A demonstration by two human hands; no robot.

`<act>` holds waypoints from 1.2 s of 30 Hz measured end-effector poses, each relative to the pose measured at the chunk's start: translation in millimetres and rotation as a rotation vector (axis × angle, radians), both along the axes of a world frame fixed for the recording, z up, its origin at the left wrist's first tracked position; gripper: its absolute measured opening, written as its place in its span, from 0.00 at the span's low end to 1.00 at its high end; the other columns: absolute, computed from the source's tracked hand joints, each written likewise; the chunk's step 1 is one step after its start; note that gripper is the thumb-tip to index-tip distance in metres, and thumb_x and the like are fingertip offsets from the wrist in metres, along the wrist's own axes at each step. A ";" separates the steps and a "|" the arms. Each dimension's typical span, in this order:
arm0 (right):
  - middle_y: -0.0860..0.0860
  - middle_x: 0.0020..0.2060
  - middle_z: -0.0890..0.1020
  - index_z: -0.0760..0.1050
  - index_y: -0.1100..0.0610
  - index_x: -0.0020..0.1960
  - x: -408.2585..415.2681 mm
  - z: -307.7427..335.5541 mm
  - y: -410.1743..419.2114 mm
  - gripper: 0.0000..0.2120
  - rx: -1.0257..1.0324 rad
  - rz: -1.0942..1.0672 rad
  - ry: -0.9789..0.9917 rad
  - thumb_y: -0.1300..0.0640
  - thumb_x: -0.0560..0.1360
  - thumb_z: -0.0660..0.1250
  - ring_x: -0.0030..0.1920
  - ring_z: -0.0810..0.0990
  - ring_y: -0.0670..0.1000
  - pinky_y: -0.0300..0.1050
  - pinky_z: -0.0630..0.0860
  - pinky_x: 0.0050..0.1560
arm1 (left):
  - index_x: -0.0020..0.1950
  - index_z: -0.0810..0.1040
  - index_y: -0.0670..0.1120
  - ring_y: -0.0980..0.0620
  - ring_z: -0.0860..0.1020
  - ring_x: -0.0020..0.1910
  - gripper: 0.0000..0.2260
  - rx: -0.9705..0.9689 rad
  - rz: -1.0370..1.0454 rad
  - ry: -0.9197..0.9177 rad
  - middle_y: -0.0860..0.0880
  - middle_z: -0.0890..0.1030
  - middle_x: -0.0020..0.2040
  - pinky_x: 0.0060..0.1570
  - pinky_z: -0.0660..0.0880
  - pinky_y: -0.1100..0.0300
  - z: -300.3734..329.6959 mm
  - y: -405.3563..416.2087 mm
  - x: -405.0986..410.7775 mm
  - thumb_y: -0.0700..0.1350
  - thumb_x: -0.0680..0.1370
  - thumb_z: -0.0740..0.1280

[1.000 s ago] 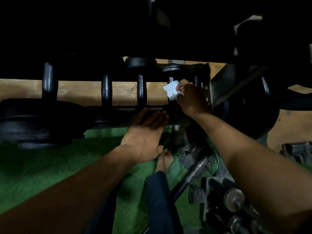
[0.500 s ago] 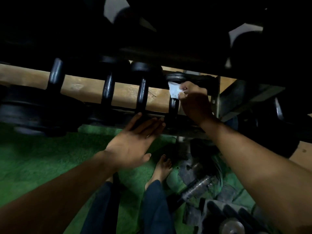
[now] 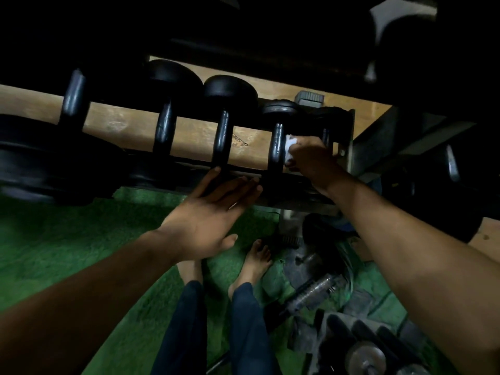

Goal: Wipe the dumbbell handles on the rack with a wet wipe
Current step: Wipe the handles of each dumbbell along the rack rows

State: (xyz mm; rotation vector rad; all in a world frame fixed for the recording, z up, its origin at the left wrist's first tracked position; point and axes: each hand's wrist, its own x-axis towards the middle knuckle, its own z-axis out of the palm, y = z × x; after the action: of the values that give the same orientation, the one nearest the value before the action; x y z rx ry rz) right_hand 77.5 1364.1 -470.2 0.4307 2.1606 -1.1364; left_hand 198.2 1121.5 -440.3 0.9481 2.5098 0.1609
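My right hand (image 3: 311, 158) covers most of the wet wipe (image 3: 290, 143). Upper frame is too dark to read. My forearms are cut off at the bottom edge.

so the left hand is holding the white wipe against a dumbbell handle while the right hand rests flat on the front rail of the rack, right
Not quite: the hands are swapped. In the head view the right hand pinches the white wipe beside a dumbbell handle; whether the wipe touches it is unclear. The left hand, fingers straight, rests on the front rail of the rack.
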 end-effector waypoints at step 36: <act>0.54 0.44 0.82 0.82 0.58 0.47 6.2 26.3 -21.2 0.18 0.516 0.601 0.192 0.45 0.69 0.77 0.45 0.82 0.54 0.51 0.81 0.46 | 0.83 0.38 0.46 0.48 0.43 0.83 0.46 0.005 -0.015 0.047 0.46 0.43 0.84 0.78 0.38 0.38 -3.3 -1.8 0.3 0.61 0.77 0.63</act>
State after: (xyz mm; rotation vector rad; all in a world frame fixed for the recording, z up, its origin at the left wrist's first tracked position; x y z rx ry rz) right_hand 83.7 1343.0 -444.0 -0.1295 2.4960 -0.2943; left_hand 198.6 1119.8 -443.6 0.9837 2.5458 0.1414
